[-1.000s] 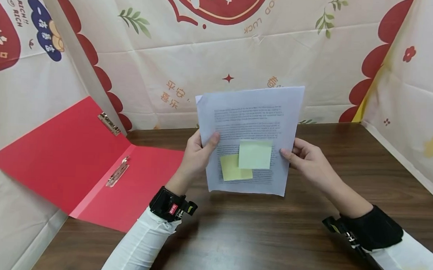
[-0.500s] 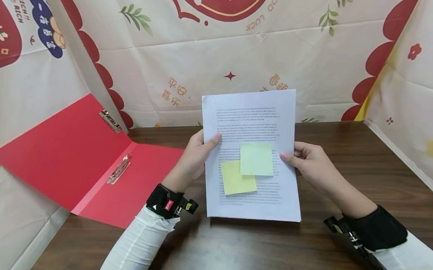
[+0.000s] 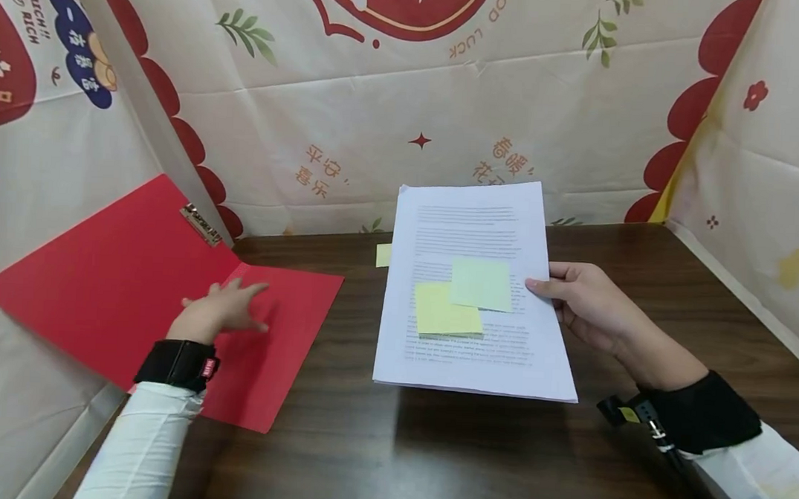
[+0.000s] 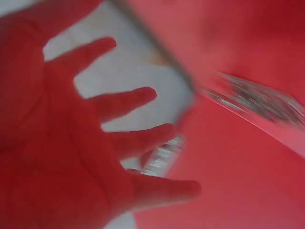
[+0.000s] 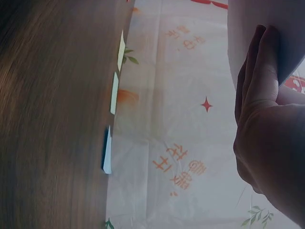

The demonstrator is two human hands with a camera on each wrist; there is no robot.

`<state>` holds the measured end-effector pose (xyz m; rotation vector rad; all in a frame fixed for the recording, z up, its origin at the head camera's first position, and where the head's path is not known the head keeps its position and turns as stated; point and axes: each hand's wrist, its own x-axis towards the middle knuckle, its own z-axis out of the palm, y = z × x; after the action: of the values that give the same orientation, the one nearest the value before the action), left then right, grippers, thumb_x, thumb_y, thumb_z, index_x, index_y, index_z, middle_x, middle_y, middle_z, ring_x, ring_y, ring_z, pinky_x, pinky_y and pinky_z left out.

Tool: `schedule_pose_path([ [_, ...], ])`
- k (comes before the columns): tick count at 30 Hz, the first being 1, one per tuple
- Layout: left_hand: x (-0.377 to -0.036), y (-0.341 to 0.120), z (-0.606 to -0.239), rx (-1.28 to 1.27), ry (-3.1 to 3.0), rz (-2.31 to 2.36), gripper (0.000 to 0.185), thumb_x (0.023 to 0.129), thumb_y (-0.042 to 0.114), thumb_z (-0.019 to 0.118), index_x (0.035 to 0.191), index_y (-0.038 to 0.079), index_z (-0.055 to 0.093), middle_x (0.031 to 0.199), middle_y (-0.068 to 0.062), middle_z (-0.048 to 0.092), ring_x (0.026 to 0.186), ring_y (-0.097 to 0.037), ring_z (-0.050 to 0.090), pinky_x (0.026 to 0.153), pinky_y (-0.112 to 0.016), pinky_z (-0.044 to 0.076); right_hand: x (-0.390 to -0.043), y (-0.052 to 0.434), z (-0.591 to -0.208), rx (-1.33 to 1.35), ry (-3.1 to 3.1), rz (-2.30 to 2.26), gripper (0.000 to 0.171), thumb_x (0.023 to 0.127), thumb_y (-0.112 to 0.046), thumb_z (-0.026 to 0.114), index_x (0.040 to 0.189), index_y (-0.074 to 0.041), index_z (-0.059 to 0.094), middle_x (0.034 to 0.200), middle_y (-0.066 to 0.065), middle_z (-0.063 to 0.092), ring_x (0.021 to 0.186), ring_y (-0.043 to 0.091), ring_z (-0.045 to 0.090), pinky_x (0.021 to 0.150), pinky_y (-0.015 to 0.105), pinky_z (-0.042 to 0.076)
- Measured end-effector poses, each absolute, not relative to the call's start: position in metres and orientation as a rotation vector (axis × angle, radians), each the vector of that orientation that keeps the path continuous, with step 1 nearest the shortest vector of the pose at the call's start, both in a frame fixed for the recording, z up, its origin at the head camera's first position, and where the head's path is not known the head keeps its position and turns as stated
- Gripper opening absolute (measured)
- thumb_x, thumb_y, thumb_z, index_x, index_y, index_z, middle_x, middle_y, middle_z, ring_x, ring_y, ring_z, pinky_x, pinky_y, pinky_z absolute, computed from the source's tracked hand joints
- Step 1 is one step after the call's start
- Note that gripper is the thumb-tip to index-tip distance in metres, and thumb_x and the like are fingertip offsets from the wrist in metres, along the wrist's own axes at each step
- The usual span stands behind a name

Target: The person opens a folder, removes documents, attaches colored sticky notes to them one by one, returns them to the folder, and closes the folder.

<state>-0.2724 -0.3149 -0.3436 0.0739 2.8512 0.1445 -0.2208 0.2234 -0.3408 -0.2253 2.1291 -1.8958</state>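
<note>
**Op:** Hands status: my right hand [image 3: 588, 302] pinches the stack of printed sheets [image 3: 474, 290] at its right edge, thumb on top, fingers under. My left hand [image 3: 226, 309] is spread, fingers loose, holding nothing, hovering over the red folder [image 3: 110, 281].

**Eng:** Stack on the table?

**Op:** Near edge looks lifted off the table [image 3: 430, 459], shadow under it. Far end tilts up toward the backdrop cloth [image 3: 352, 113]. Can't tell if any part touches the wood.

**Eng:** What's on the top sheet?

**Op:** Printed text, plus two sticky notes: yellow note [image 3: 444, 311] lower left, pale green note [image 3: 481, 284] overlapping its upper right corner.

**Eng:** Folder state?

**Op:** Open, lying off the left side of the table, its left flap propped up against the side cloth. Metal clip [image 3: 201, 224] near the flap's top edge. Left wrist view is blurred, shows my spread fingers [image 4: 128, 100] against red and a metal strip; can't tell if they touch the folder.

**Eng:** Anything else?

**Op:** Another small yellow sticky note [image 3: 384, 255] on the table, just left of the stack, near the backdrop. Right wrist view shows a few notes edge-on along the table's far edge.
</note>
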Motion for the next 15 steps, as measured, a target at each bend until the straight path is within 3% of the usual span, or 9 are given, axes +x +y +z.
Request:
schedule_pose_path([
  [2,-0.283,-0.341,-0.364,-0.003,2.783,0.091,0.116,0.077,0.042,0.092,0.168,0.016,0.026,0.168,-0.037,0.011,0.151,-0.073,0.005,0.103,-0.099,0.009,-0.222,0.225,-0.341,-0.216,2.128,-1.888,0.057,0.111,-0.024,0.059,0.156,0.005,0.041,0.113,-0.008,0.081,0.101,0.016,0.08,0.084,0.036,0.067],
  [5,-0.287,-0.355,-0.378,-0.037,2.742,0.095,0.128,0.07,0.051,0.095,0.169,0.017,0.023,0.17,-0.037,0.005,0.15,-0.075,0.0,0.099,-0.101,0.007,-0.224,0.226,-0.343,-0.215,2.137,-1.873,0.058,0.111,-0.025,0.059,0.156,0.005,0.041,0.113,-0.008,0.08,0.101,0.017,0.08,0.084,0.037,0.067],
  [11,-0.272,-0.33,-0.375,-0.085,2.707,0.126,0.122,0.069,0.056,0.094,0.168,0.023,0.03,0.172,-0.031,0.006,0.15,-0.073,0.012,0.098,-0.099,0.021,-0.225,0.231,-0.343,-0.202,2.147,-1.865,0.059,0.11,-0.027,0.06,0.156,0.004,0.041,0.113,-0.009,0.081,0.101,0.017,0.08,0.084,0.036,0.067],
  [15,-0.254,-0.297,-0.368,-0.027,2.686,0.12,0.114,0.075,0.051,0.092,0.167,0.019,0.033,0.171,-0.035,0.005,0.151,-0.066,0.02,0.105,-0.085,0.041,-0.227,0.24,-0.341,-0.205,2.154,-1.878,0.058,0.11,-0.026,0.06,0.156,0.004,0.041,0.113,-0.01,0.081,0.1,0.015,0.08,0.083,0.035,0.067],
])
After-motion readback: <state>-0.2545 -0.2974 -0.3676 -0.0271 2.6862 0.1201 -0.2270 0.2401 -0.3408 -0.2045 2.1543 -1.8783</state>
